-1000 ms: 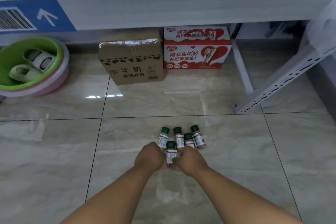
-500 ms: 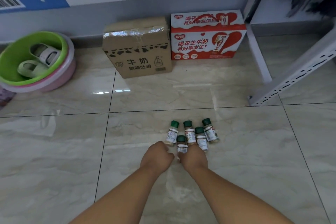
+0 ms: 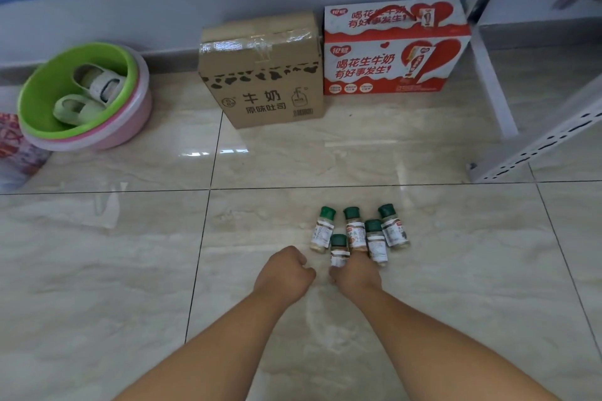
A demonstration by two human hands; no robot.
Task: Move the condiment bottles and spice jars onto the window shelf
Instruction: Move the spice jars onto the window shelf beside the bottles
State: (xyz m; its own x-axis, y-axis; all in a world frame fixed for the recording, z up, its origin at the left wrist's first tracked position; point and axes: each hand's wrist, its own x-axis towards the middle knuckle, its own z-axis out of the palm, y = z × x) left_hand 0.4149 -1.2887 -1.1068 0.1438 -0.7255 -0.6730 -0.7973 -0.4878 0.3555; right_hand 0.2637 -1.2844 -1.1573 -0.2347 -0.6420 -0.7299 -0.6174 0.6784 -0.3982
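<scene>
Right grip (image 3: 355, 275) touching nearest spice jar (image 3: 339, 249), left grip (image 3: 284, 272) fisted beside

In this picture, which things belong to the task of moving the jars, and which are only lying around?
Belong to the job: the five green-capped spice jars standing on the floor; the left hand and right hand beside them.

Only lying about: brown cardboard box; red-and-white carton; green basin with slippers; pink basin; white rack.
</scene>
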